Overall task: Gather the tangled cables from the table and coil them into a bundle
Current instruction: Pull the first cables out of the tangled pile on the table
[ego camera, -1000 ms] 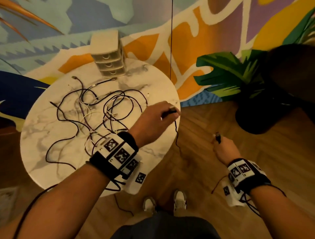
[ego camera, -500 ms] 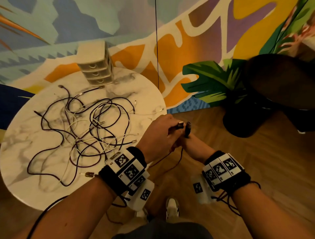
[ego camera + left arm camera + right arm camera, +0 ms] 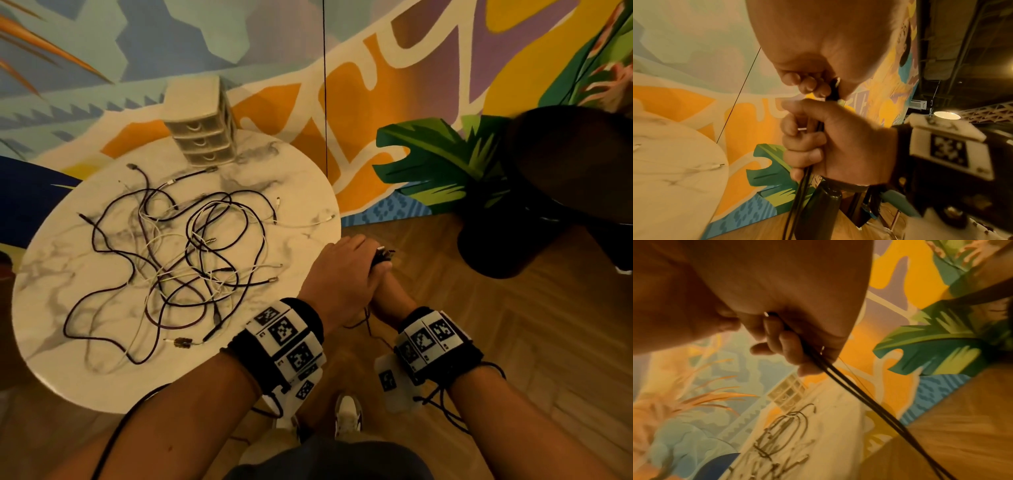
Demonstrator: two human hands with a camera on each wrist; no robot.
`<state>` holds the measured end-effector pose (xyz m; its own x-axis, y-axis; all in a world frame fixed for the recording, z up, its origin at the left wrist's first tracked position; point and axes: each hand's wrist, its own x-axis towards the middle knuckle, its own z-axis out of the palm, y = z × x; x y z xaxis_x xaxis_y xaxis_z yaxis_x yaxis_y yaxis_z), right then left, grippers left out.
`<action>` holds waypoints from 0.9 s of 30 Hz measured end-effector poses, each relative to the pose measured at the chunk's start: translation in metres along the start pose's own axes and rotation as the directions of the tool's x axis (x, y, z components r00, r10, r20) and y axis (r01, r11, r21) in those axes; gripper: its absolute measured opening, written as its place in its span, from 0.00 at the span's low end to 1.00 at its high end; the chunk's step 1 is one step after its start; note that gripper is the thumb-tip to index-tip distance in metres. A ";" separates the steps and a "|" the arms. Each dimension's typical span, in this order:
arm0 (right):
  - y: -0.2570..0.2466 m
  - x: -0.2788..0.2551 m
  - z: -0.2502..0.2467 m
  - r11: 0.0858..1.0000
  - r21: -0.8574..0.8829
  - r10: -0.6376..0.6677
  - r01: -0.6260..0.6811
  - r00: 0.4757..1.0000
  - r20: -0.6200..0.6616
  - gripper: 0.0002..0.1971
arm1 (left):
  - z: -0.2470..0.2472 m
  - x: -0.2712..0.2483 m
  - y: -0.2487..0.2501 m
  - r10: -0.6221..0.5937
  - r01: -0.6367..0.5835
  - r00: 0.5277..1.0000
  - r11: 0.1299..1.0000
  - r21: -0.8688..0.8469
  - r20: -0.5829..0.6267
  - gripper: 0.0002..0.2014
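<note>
A black cable is folded double, and its two plug ends meet just off the table's right edge. My left hand pinches the plugs from above. Directly beneath it my right hand is curled round both strands, which hang down toward the floor. The right wrist view shows those fingers closed on the two strands. A tangle of black and white cables lies spread over the round marble table, left of both hands.
A small beige drawer box stands at the table's far edge. To the right, a dark round stool sits on the wooden floor. A painted wall runs behind. My shoes are below the hands.
My hands were apart, each holding one cable end. They have come together, with the right hand now under the left, gripping both strands.
</note>
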<state>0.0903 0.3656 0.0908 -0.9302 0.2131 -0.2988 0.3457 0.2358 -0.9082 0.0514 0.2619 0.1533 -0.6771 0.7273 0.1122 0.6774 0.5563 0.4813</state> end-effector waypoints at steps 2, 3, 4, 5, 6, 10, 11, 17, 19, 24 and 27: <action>0.011 0.003 0.001 0.998 0.054 0.016 -0.013 0.998 -0.060 0.19 | -0.004 0.000 0.004 0.007 -0.008 1.000 0.997 -0.073 -0.017 0.12; 0.023 0.004 -0.001 0.999 0.018 0.031 -0.029 0.995 -0.097 0.20 | -0.009 0.003 0.006 -0.002 -0.003 0.999 0.993 -0.116 -0.046 0.12; 0.039 0.005 -0.004 0.995 -0.014 0.098 -0.101 0.987 -0.124 0.22 | -0.017 0.007 0.008 -0.020 0.007 0.997 0.987 -0.158 -0.077 0.11; 0.060 0.007 -0.009 0.980 -0.069 0.177 -0.189 0.972 -0.158 0.22 | -0.027 0.012 0.009 -0.041 0.019 0.993 0.982 -0.186 -0.113 0.10; 0.076 0.008 -0.017 0.947 -0.120 0.271 -0.298 0.943 -0.195 0.21 | -0.036 0.018 0.009 -0.054 0.023 0.986 0.981 -0.193 -0.158 0.09; 0.122 0.014 -0.037 0.851 0.086 0.523 -0.517 0.827 -0.207 0.22 | -0.050 0.036 0.011 0.015 -0.045 0.970 0.992 -0.116 -0.244 0.06; 0.126 0.017 -0.038 0.838 0.235 0.531 -0.492 0.835 -0.145 0.24 | -0.048 0.037 0.015 0.031 -0.059 0.974 0.991 -0.118 -0.226 0.06; 0.138 0.020 -0.046 0.865 -0.145 0.461 -0.479 0.876 -0.141 0.22 | -0.040 0.048 0.021 0.035 -0.078 0.974 0.980 -0.185 -0.223 0.07; 0.140 0.019 -0.053 0.799 -0.400 0.472 -0.448 0.880 -0.043 0.17 | -0.029 0.049 0.022 0.064 -0.091 0.985 0.982 -0.166 -0.162 0.07; 0.096 0.016 -0.051 0.985 -0.169 0.040 -0.042 0.999 -0.013 0.38 | 0.022 0.043 0.016 0.051 -0.046 0.998 0.987 -0.151 0.027 0.09; 0.050 0.010 -0.048 0.978 0.042 -0.202 0.202 0.979 0.009 0.09 | 0.049 0.034 0.010 0.041 -0.025 0.994 0.988 -0.151 0.102 0.10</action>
<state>0.1038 0.4247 0.0567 -0.9821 0.1523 -0.1113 0.1452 0.2337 -0.9614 0.0494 0.3115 0.1188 -0.6156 0.7869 0.0422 0.6429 0.4705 0.6044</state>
